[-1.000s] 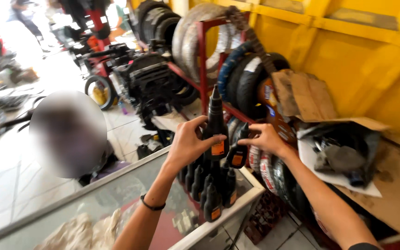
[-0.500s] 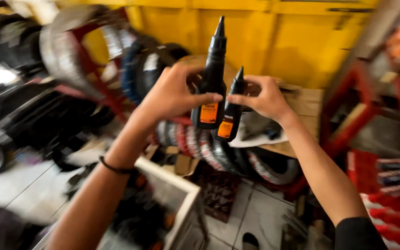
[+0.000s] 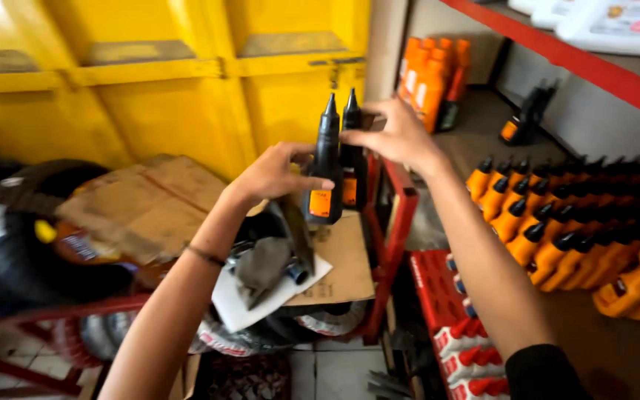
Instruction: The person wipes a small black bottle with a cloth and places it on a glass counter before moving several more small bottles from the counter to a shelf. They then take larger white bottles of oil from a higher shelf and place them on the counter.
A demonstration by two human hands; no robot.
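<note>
Two black bottles are held upright, side by side: one (image 3: 326,167) is gripped by the left hand (image 3: 275,174), the other (image 3: 353,159) by the right hand (image 3: 398,137), near a shelf (image 3: 483,133) of orange bottles (image 3: 557,230).

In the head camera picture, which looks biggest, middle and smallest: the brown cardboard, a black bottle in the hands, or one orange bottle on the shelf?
1. Brown cardboard, biggest.
2. Black bottle in the left hand.
3. One orange bottle on the shelf looks smallest, though differing camera distance makes the bottles' order unsure.

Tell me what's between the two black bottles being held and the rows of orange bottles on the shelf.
In the head view, the right hand and forearm cross that stretch, with a red rack post below them.
</note>
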